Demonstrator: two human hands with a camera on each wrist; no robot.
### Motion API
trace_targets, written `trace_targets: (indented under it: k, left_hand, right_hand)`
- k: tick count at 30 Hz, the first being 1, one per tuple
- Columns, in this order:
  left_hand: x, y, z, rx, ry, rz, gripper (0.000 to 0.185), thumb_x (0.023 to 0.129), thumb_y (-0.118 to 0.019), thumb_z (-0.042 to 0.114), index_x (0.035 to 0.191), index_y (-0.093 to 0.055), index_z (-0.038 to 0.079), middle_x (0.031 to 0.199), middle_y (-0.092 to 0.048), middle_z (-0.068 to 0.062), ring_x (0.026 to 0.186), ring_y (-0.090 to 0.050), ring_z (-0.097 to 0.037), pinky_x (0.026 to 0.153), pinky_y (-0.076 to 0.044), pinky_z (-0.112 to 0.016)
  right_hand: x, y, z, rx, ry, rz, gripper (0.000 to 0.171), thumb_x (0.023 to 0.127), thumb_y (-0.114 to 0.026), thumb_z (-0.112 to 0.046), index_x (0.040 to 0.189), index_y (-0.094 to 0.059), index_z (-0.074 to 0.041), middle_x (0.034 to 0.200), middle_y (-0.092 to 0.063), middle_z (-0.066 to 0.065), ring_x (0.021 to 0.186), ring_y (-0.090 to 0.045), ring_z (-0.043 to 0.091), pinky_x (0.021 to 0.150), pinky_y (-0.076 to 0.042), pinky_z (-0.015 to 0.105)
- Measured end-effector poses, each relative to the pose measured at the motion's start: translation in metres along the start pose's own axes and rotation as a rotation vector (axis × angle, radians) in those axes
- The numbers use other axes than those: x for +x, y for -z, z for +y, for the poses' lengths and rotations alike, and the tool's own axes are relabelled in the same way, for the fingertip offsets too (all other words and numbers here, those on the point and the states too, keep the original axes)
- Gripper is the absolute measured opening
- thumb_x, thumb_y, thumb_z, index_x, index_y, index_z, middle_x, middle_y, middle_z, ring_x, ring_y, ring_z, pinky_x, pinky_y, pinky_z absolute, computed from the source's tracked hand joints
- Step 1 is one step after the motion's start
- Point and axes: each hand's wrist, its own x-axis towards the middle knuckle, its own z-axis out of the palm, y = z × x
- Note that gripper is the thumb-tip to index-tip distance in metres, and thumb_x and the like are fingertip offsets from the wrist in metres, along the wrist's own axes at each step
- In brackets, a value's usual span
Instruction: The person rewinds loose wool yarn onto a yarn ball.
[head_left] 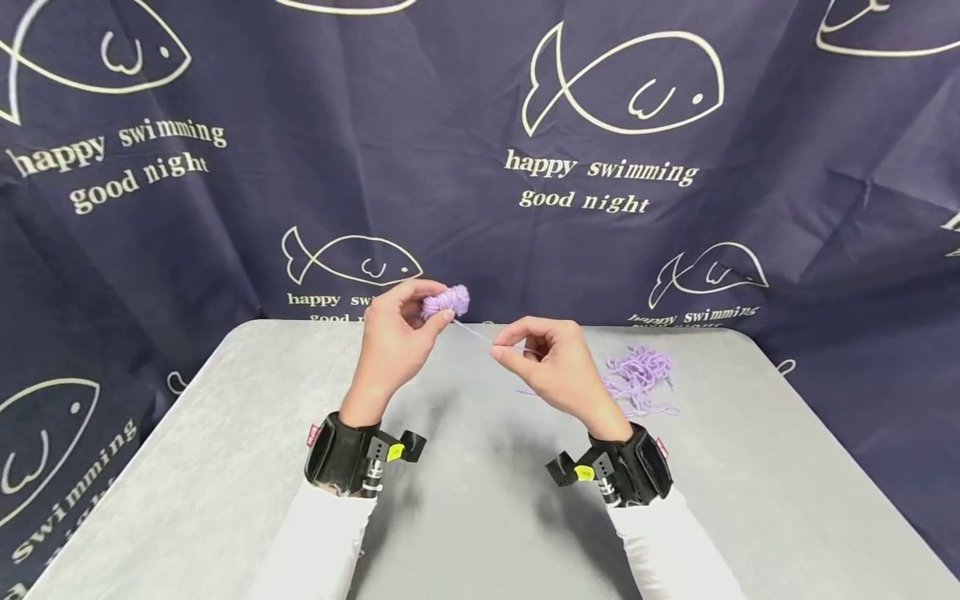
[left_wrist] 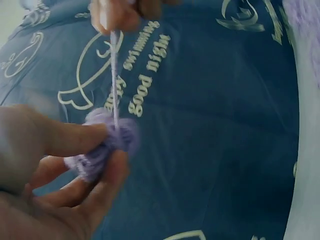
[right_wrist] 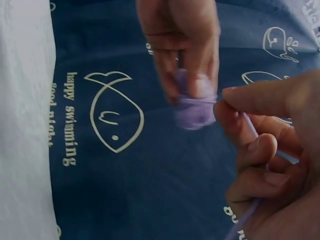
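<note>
My left hand (head_left: 401, 321) holds a small purple yarn ball (head_left: 446, 300) above the grey table (head_left: 225, 467), pinched between thumb and fingers. In the left wrist view the yarn ball (left_wrist: 102, 145) sits at my fingertips. A thin purple strand (head_left: 474, 332) runs from the ball to my right hand (head_left: 528, 350), which pinches it between thumb and forefinger. The strand (left_wrist: 115, 80) is taut in the left wrist view. The right wrist view shows the yarn ball (right_wrist: 195, 107) beyond my right fingers (right_wrist: 250, 107).
A loose heap of purple yarn (head_left: 641, 379) lies on the table to the right of my right hand. A dark blue cloth with white fish prints (head_left: 622, 83) hangs behind and round the table. Black wrist straps (head_left: 341, 454) sit on both arms.
</note>
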Motion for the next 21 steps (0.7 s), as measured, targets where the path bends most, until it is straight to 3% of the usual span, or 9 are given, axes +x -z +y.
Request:
trace_targets:
  k: [3,7,9,12,14,17,21]
  left_hand:
    - [-0.002,0.003,-0.002,0.119,-0.007,-0.091,0.025,0.082,-0.078,-0.005,0.106,-0.075,0.001,0.102,-0.073,-0.015,0.086,-0.072,-0.025,0.072,-0.059,-0.029]
    - [-0.004,0.006,-0.001,0.154,-0.025,-0.333,0.023,0.082,-0.078,-0.005,0.104,-0.076,0.001,0.101,-0.071,-0.012,0.091,-0.068,-0.024,0.079,-0.061,-0.036]
    - [-0.005,0.007,0.0,0.123,-0.036,-0.483,0.022,0.083,-0.078,-0.004,0.103,-0.076,0.003,0.099,-0.071,-0.007,0.09,-0.067,-0.021,0.08,-0.061,-0.034]
    - [-0.006,0.006,0.004,-0.008,-0.037,-0.692,0.023,0.084,-0.078,-0.003,0.105,-0.075,0.005,0.099,-0.072,-0.003,0.089,-0.068,-0.018,0.082,-0.06,-0.035]
    - [-0.007,0.004,0.007,-0.12,-0.035,-0.773,0.022,0.085,-0.078,-0.003,0.106,-0.074,0.004,0.099,-0.072,-0.003,0.089,-0.069,-0.018,0.083,-0.06,-0.037]
    - [-0.008,0.001,0.012,-0.326,-0.041,-0.766,0.023,0.085,-0.076,-0.005,0.107,-0.071,-0.001,0.101,-0.071,-0.007,0.091,-0.069,-0.02,0.083,-0.061,-0.039]
    - [-0.009,-0.004,0.018,-0.588,-0.046,-0.59,0.026,0.084,-0.072,-0.014,0.108,-0.068,-0.004,0.103,-0.07,-0.009,0.093,-0.069,-0.021,0.082,-0.06,-0.035]
  right_hand:
    - [-0.001,0.007,0.002,0.04,0.027,0.039,0.006,0.086,-0.079,-0.005,0.09,-0.078,-0.01,0.061,-0.054,0.004,0.049,-0.035,0.012,0.043,-0.026,0.023]
    - [0.002,0.015,0.004,0.13,0.041,0.13,0.007,0.086,-0.079,-0.001,0.092,-0.077,-0.004,0.066,-0.058,0.006,0.052,-0.039,0.011,0.044,-0.028,0.022]
    - [0.003,0.019,0.007,0.177,0.03,0.19,0.008,0.086,-0.079,0.0,0.093,-0.076,0.0,0.07,-0.062,0.006,0.055,-0.042,0.01,0.047,-0.032,0.021]
    - [0.004,0.021,0.009,0.238,-0.003,0.271,0.014,0.087,-0.079,-0.002,0.097,-0.074,0.006,0.076,-0.068,0.005,0.059,-0.048,0.01,0.051,-0.038,0.02]
    - [0.005,0.021,0.012,0.244,-0.029,0.309,0.018,0.087,-0.08,-0.005,0.099,-0.073,0.008,0.08,-0.07,0.004,0.061,-0.051,0.009,0.053,-0.04,0.02]
    - [0.006,0.02,0.016,0.197,-0.079,0.315,0.019,0.088,-0.08,-0.008,0.099,-0.074,0.006,0.082,-0.072,0.005,0.064,-0.054,0.009,0.056,-0.043,0.019]
    - [0.006,0.017,0.019,0.086,-0.132,0.206,0.01,0.088,-0.079,-0.008,0.094,-0.076,0.0,0.08,-0.071,0.006,0.061,-0.051,0.008,0.053,-0.04,0.019]
